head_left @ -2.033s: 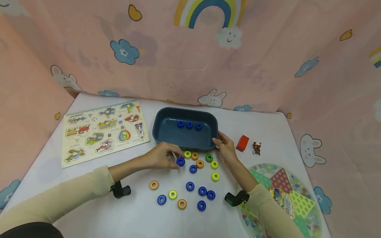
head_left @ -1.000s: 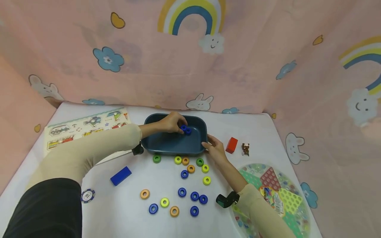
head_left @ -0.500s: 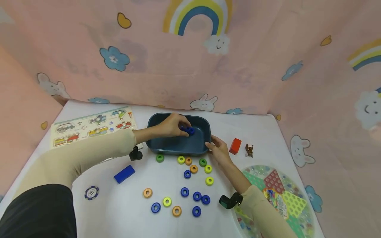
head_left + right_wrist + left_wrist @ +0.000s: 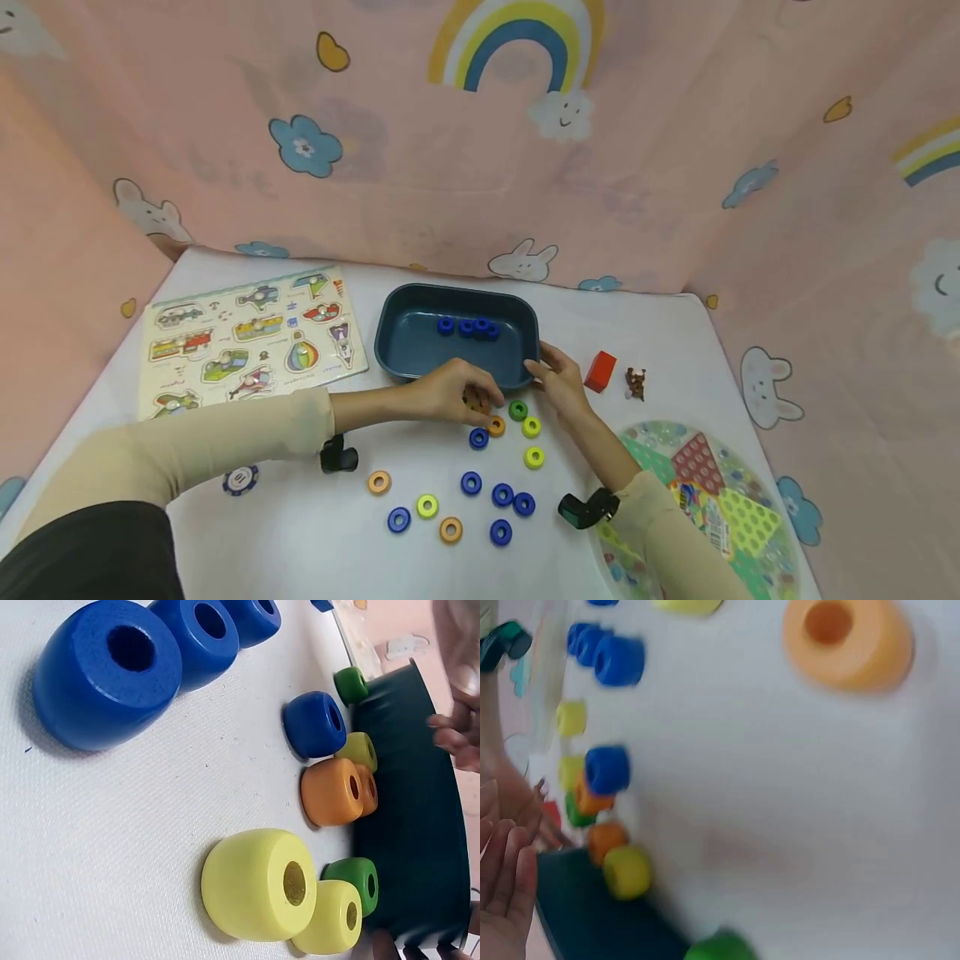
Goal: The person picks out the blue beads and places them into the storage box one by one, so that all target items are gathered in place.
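A dark teal tray (image 4: 408, 346) holds several blue beads (image 4: 446, 326) grouped toward its back right. My right hand (image 4: 562, 387) grips the tray's right end, thumb over the rim. Just in front of the tray, my left hand (image 4: 450, 393) hovers above the beads with loosely bent fingers. Nothing shows between those fingers in the left wrist view. Close by lie an orange bead (image 4: 497, 427), a blue bead (image 4: 315, 724), a green bead (image 4: 518, 410) and a yellow bead (image 4: 259, 885). The left hand partly hides the beads under it in the head view.
More blue, orange and yellow beads lie scattered nearer the front, among them an orange bead (image 4: 451, 530). A picture puzzle board (image 4: 258, 354) lies at left, a poker chip (image 4: 241, 480) by the left sleeve. At right are a red block (image 4: 600, 372), a small brown figure (image 4: 635, 383) and a round game board (image 4: 697, 462).
My left hand carried a blue bead into the tray, let it go among the others, and came back out over the front edge. The right hand stayed on the tray.
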Action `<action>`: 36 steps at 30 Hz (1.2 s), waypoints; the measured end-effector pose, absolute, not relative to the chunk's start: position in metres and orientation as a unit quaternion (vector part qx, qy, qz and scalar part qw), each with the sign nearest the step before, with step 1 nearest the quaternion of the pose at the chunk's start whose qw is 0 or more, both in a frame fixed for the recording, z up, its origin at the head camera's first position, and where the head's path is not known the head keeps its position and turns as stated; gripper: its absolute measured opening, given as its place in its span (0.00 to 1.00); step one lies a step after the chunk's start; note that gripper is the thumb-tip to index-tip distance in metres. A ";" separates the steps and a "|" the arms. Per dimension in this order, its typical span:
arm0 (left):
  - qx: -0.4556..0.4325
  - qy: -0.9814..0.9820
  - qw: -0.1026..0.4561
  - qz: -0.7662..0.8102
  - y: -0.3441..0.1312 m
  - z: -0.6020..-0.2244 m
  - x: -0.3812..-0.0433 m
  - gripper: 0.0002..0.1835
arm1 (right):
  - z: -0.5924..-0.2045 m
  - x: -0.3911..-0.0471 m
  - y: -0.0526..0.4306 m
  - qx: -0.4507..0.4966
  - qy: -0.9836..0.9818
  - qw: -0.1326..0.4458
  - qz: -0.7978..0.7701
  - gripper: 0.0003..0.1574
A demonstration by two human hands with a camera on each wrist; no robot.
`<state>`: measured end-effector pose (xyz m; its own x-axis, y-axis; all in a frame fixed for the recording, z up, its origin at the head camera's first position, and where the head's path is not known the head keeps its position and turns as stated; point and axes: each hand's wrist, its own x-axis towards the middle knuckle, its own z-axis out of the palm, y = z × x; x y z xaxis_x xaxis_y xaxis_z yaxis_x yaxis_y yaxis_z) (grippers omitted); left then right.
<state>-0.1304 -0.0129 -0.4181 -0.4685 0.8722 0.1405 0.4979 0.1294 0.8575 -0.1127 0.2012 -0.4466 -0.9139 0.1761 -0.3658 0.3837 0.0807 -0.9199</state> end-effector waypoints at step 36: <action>0.488 0.774 0.121 0.385 -0.029 -0.451 -0.100 0.17 | -0.446 -0.112 0.200 0.190 0.720 0.084 -0.663 0.31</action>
